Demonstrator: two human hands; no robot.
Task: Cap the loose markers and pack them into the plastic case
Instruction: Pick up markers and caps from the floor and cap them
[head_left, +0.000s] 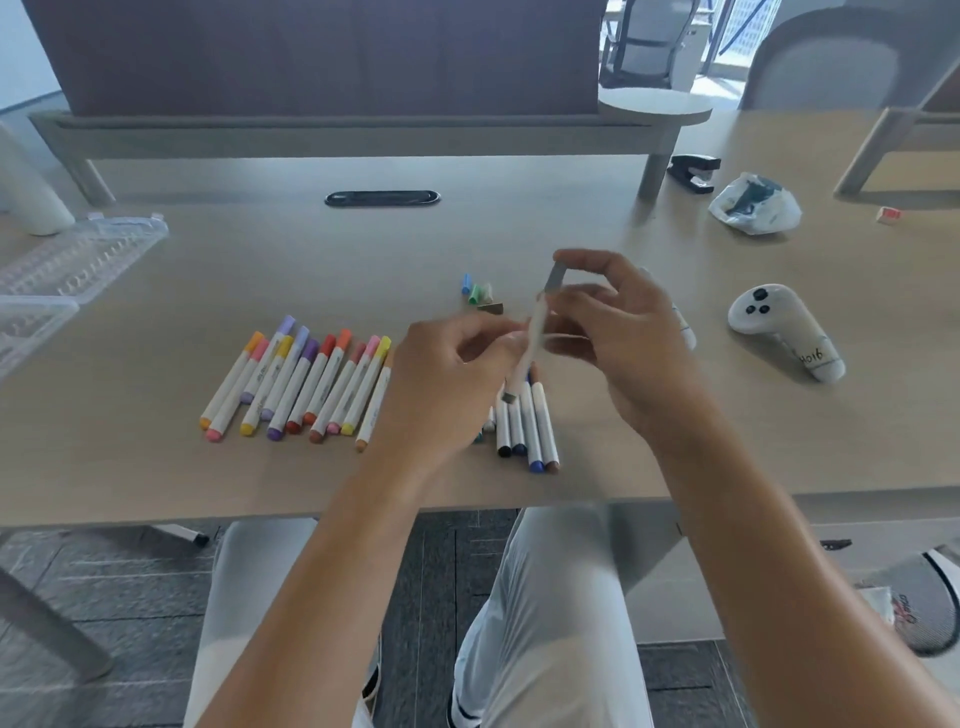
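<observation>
Now both hands hold one marker between them.

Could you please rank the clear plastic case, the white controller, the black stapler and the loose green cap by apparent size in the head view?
1. plastic case
2. white controller
3. black stapler, farther off, so unsure
4. green cap

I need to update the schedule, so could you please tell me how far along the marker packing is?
Done: a row of capped markers lies on the table, left of the hands. In hand: the left hand holds a white marker while the right hand pinches a grey cap at its top. Left: a few loose caps, a smaller marker group, and all packing; the plastic case seems to hold none.
</observation>
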